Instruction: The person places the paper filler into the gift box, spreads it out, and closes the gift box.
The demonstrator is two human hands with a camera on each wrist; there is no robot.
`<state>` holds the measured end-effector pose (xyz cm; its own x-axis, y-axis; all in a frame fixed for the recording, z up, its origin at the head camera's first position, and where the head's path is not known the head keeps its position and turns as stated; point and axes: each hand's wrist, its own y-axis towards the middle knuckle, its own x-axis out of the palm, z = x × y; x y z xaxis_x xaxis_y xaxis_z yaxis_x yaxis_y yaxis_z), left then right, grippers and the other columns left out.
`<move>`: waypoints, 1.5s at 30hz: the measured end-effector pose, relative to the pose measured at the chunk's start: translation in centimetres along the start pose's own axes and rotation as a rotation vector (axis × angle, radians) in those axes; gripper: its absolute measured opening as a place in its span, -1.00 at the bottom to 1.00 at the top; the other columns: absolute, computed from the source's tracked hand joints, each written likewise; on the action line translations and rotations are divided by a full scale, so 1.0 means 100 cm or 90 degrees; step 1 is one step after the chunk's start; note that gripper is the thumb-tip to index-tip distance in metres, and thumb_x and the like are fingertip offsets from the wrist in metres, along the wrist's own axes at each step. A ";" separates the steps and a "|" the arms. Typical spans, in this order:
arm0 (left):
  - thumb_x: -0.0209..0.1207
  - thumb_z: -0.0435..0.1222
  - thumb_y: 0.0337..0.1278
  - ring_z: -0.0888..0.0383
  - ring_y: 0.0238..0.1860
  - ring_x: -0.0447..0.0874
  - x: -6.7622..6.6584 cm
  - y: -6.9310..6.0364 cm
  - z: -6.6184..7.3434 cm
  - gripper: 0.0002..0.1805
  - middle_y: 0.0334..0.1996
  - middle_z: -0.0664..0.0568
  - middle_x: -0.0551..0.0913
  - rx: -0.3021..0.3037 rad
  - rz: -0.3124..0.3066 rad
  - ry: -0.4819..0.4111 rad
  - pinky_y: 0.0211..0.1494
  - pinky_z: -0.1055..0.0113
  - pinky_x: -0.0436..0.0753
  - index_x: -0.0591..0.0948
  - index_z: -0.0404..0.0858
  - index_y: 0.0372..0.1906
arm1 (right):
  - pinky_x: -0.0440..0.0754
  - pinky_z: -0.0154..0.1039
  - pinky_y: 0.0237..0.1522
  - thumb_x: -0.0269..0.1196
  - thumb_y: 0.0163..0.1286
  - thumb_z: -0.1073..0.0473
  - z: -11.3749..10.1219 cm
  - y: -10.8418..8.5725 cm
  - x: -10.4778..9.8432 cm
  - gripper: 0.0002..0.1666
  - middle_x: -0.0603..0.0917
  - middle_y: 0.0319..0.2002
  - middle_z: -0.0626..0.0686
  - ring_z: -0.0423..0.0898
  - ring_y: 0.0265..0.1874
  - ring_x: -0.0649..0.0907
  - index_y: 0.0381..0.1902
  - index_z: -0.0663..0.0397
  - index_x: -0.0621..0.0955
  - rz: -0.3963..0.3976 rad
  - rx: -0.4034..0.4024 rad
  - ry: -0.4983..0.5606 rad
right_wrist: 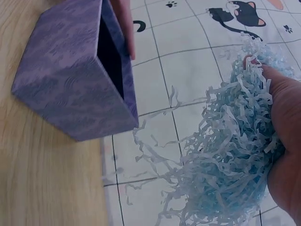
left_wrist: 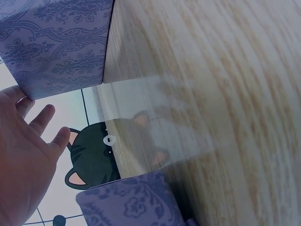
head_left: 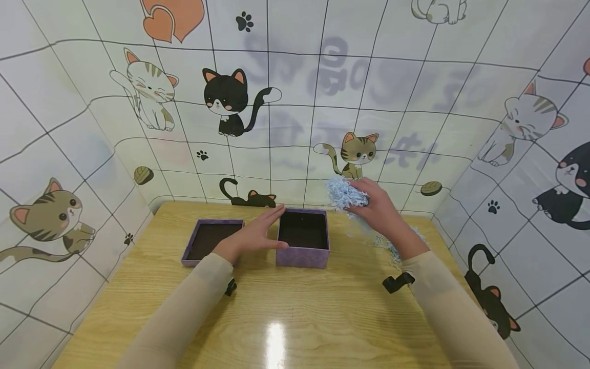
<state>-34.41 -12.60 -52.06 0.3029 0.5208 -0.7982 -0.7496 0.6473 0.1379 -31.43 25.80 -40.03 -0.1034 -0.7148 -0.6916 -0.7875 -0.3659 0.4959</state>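
Right grip (head_left: 380, 207) is clamped round the blue shreds (head_left: 343, 193), right of the purple box (head_left: 301, 258).

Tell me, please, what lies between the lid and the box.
In the head view, the left hand spans the stretch between lid and box, above the tabletop.

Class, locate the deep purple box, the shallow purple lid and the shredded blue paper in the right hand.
Deep purple box (head_left: 301, 258): head view, front outer wall.
Shallow purple lid (head_left: 208, 237): head view, dark inner floor.
Shredded blue paper (right_wrist: 230, 141): right wrist view, middle of the bunch.
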 end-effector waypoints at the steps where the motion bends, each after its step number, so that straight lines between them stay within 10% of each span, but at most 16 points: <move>1: 0.39 0.41 0.26 -0.13 0.80 -0.12 0.000 0.000 0.000 0.34 0.84 0.02 -0.11 0.000 0.000 0.001 0.71 -0.34 0.10 -0.01 -0.13 0.86 | 0.61 0.30 0.20 0.59 0.28 0.49 -0.003 0.003 0.001 -0.23 0.67 0.23 0.30 0.28 0.23 0.62 0.44 0.30 0.64 0.001 -0.003 0.006; 25: 0.34 0.49 0.22 -0.12 0.80 -0.11 0.002 0.004 -0.005 0.35 0.85 0.03 -0.11 -0.003 -0.007 0.010 0.72 -0.30 0.12 -0.05 -0.02 0.86 | 0.63 0.09 0.13 0.55 0.38 0.41 -0.039 0.047 0.064 -0.35 0.69 0.14 0.12 0.09 0.10 0.65 0.41 0.07 0.71 -0.039 0.022 0.181; 45: 0.40 0.39 0.27 -0.13 0.79 -0.08 0.002 0.003 -0.004 0.32 0.83 -0.04 -0.08 -0.056 -0.018 0.022 0.75 -0.16 0.12 0.01 -0.17 0.84 | 0.64 0.19 0.32 0.52 0.47 0.29 -0.016 0.037 0.122 -0.30 0.66 0.36 0.12 0.14 0.33 0.65 0.53 0.11 0.61 -0.078 0.127 0.233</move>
<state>-34.78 -12.49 -52.41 0.3056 0.4819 -0.8212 -0.7901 0.6097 0.0638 -34.59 14.77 -45.76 0.1925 -0.8506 -0.4894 -0.8861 -0.3649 0.2857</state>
